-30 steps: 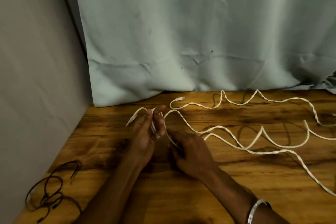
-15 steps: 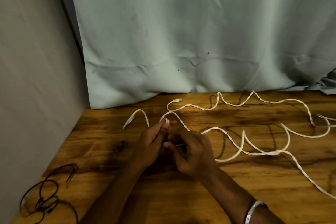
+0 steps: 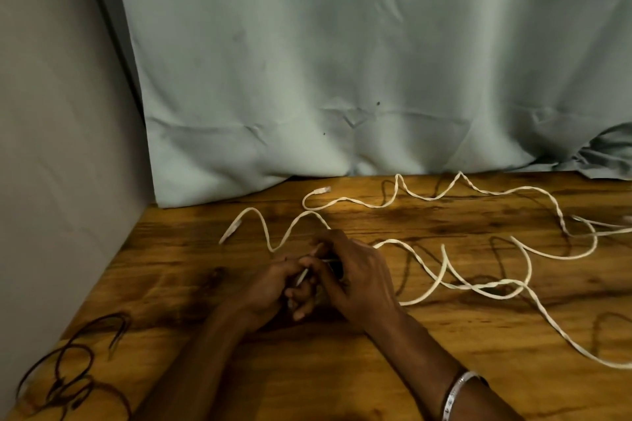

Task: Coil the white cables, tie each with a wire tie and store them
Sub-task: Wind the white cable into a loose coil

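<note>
Both hands (image 3: 318, 284) on white cable (image 3: 444, 270)

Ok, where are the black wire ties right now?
In the head view, the black wire ties lie in a loose tangle at the table's near-left corner beside the grey wall, left of the left forearm and away from both hands.

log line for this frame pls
stage: coiling started | left hand: holds white cable | right hand: holds same cable | wire ties: untouched

cable (image 3: 444, 263) hidden between hands (image 3: 318, 284), cut right
</note>
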A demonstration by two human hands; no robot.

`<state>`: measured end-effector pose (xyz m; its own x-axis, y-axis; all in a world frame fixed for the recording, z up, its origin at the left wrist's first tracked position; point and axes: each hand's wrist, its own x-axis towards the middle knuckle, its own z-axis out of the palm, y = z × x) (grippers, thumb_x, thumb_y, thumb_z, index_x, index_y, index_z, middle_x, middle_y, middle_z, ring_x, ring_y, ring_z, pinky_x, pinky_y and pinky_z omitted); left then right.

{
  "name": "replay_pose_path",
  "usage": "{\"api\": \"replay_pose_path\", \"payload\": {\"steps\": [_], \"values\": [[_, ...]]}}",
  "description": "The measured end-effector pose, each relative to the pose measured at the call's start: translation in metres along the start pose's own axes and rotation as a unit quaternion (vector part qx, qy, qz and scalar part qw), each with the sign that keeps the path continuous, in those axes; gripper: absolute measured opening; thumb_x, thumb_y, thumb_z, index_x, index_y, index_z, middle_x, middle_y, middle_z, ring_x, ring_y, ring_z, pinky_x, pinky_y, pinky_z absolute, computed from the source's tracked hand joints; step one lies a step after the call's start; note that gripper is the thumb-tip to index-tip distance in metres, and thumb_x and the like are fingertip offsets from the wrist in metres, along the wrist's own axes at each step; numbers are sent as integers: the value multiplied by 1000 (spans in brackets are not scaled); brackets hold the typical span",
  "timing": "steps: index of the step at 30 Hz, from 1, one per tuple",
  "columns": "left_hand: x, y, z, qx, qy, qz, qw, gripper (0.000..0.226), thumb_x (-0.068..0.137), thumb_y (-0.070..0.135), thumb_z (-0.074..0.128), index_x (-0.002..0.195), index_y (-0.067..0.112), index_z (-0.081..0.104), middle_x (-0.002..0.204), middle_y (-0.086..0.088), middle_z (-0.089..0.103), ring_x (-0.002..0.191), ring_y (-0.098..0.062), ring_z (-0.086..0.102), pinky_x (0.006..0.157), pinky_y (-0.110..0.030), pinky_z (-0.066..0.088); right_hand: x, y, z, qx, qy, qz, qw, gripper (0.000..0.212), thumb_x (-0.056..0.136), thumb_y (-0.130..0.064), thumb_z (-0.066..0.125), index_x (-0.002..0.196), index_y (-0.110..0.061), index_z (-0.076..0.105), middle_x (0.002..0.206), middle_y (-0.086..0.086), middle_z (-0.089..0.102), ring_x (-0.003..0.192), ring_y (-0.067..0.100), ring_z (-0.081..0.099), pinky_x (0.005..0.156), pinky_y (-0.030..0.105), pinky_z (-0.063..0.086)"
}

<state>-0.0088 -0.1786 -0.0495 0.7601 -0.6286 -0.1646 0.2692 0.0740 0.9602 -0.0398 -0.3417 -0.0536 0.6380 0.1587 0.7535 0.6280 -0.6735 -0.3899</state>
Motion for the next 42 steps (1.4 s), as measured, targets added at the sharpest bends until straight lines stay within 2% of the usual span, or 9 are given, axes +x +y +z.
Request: {"api": "replay_pose_path", "payload": {"steps": [6,10,15,19,22,27,31,36,42], "values": [[-2,2,-7,-76,-23,24,997,33,86,42,57,65,16,57,37,5,32,33,-18,45,45,-27,36,-1,5,1,26,24,32,999,25,102,-41,57,119,-23,60,99,-6,67,81,6,64,61,30,53],[-1,2,-5,-153,-50,39,986,36,90,45,60,71,14,56,38,6,31,31,-13,43,40,-23,31,2,6,3,121,10,95,988,21,104,-39,54,103,-22,68,93,-13,66,80,6,66,62,34,53],[-2,8,-8,-269,-56,91,957,36,84,46,75,83,11,68,44,5,44,35,-5,37,51,-22,15,-4,3,11,147,-23,159,976,25,110,-36,44,109,-33,69,75,-18,67,66,7,68,56,26,49],[-2,19,-5,-316,23,143,938,42,93,39,56,96,1,74,59,4,55,34,-4,38,39,-13,38,-10,3,18,30,-103,172,979,29,107,-37,41,126,-32,61,83,-17,68,73,2,64,64,20,44],[2,20,-6,-224,104,195,949,40,99,28,42,103,11,78,87,-1,75,52,-5,58,46,-19,47,-11,-1,17,-44,-185,145,971,36,99,-31,52,134,-38,52,100,-7,73,86,12,68,68,23,45],[9,8,-9,93,223,246,939,34,103,28,42,119,9,66,99,-10,78,98,-24,74,90,-46,56,-11,-8,13,-67,-202,114,970,38,94,-24,60,130,-38,60,103,-12,72,83,5,65,68,14,45],[9,3,-6,151,226,274,923,28,103,23,43,125,19,59,113,2,76,106,-19,72,90,-32,56,-10,-6,10,-100,-172,108,974,12,97,-32,58,103,-31,69,85,-12,71,71,6,62,61,17,41],[11,0,-2,173,218,248,928,28,106,19,42,131,23,54,111,19,74,106,-4,69,88,-21,55,-9,-8,9,-87,-172,106,976,16,97,-31,56,106,-33,69,90,-14,71,75,4,63,64,17,47],[12,-12,-15,316,226,222,894,42,101,51,41,135,28,53,114,6,72,101,-8,70,83,-44,59,-8,-10,9,-78,-172,85,978,16,98,-31,55,101,-31,71,89,-13,71,75,2,60,63,11,40]]}}
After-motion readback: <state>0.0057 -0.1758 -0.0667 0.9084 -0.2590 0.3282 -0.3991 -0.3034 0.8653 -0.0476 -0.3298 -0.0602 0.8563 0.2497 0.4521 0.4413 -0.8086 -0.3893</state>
